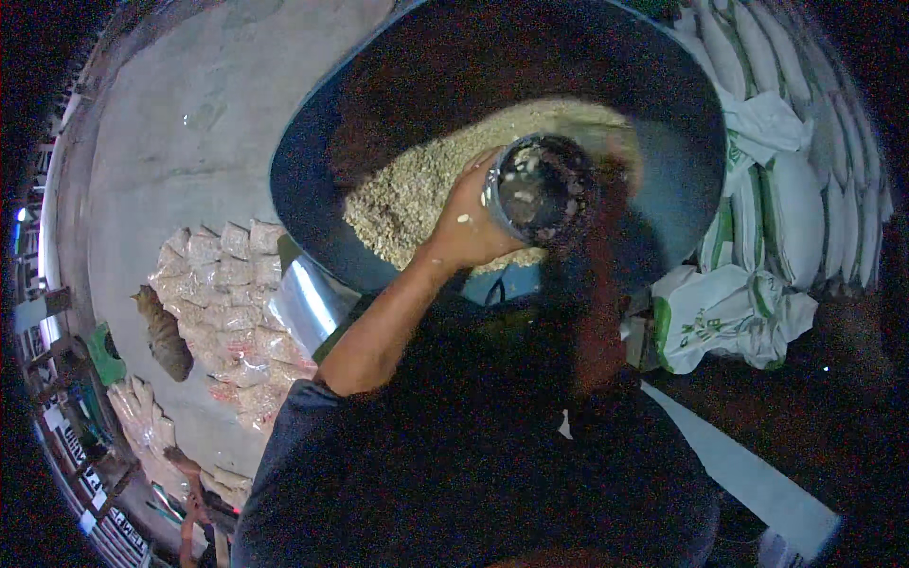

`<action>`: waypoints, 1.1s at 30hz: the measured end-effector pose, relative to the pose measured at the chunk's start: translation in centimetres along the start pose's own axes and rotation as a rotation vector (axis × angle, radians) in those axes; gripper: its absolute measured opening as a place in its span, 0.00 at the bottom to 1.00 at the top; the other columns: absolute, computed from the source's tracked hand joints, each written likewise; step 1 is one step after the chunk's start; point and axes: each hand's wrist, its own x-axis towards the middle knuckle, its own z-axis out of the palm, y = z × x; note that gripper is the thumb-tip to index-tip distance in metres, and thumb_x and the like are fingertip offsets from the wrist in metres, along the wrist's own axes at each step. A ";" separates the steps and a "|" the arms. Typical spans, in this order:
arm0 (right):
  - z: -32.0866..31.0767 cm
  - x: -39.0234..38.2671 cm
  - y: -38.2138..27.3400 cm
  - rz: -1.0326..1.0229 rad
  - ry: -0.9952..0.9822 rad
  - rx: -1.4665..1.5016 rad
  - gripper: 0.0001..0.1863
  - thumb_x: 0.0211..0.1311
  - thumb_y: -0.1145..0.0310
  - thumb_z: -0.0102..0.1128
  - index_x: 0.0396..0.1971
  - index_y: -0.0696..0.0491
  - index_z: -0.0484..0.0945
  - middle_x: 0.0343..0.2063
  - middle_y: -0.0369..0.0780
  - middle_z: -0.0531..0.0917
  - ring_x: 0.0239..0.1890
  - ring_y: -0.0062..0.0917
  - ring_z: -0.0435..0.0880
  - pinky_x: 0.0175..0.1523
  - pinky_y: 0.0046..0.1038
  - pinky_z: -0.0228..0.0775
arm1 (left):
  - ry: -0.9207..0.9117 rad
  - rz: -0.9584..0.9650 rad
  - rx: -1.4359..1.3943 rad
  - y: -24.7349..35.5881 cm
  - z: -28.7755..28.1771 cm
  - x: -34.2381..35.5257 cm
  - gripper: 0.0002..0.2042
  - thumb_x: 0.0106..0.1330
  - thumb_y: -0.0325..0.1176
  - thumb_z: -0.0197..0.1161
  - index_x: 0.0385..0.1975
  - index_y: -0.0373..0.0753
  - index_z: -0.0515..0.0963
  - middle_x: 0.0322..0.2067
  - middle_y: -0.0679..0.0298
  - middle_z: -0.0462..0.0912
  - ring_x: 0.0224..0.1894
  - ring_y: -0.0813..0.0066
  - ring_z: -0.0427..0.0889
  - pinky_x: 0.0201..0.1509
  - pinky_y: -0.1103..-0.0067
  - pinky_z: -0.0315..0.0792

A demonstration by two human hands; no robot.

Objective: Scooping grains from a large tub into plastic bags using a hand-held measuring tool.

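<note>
My left hand (471,222) grips the side of a round, shiny-rimmed container (538,194); pale bits cling to its dark inside. One pale bean-like piece sticks to the back of that hand. Below the container, a heap of pale bean-like grains (407,194) lies in a large blue tub (677,142). My right hand (617,156) is a shadowed blur over the tub, just right of the container. Its fingers cannot be made out, nor whether it touches the container.
Filled clear packets (227,284) lie in rows on the floor at left, a cat (166,336) beside them. Another person's arm (194,502) reaches in at lower left. Stacked white sacks (795,208) and a crumpled sack (720,317) stand right of the tub.
</note>
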 end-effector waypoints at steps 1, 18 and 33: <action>1.3 -1.6 1.6 0.070 -0.026 0.019 0.36 0.45 0.63 0.70 0.58 0.46 0.67 0.60 0.51 0.54 0.59 0.43 0.63 0.60 0.37 0.62 | 0.025 0.022 0.131 -0.8 -0.7 -0.7 0.42 0.31 0.41 0.79 0.52 0.34 0.70 0.48 0.51 0.74 0.53 0.55 0.72 0.62 0.67 0.62; 20.1 -10.6 4.7 1.506 -0.690 0.923 0.29 0.49 0.71 0.64 0.54 0.51 0.66 0.53 0.43 0.70 0.51 0.34 0.73 0.51 0.31 0.70 | 0.218 -0.149 0.191 -4.8 -6.1 -11.7 0.35 0.35 0.35 0.78 0.48 0.33 0.71 0.46 0.55 0.77 0.49 0.62 0.76 0.57 0.70 0.68; 3.8 -5.7 -7.8 0.051 -0.545 0.002 0.37 0.40 0.67 0.67 0.57 0.49 0.68 0.51 0.46 0.67 0.53 0.37 0.72 0.54 0.35 0.73 | 0.031 -0.336 0.475 -10.7 -5.1 -3.7 0.32 0.39 0.34 0.75 0.50 0.39 0.72 0.45 0.56 0.81 0.47 0.60 0.80 0.54 0.70 0.72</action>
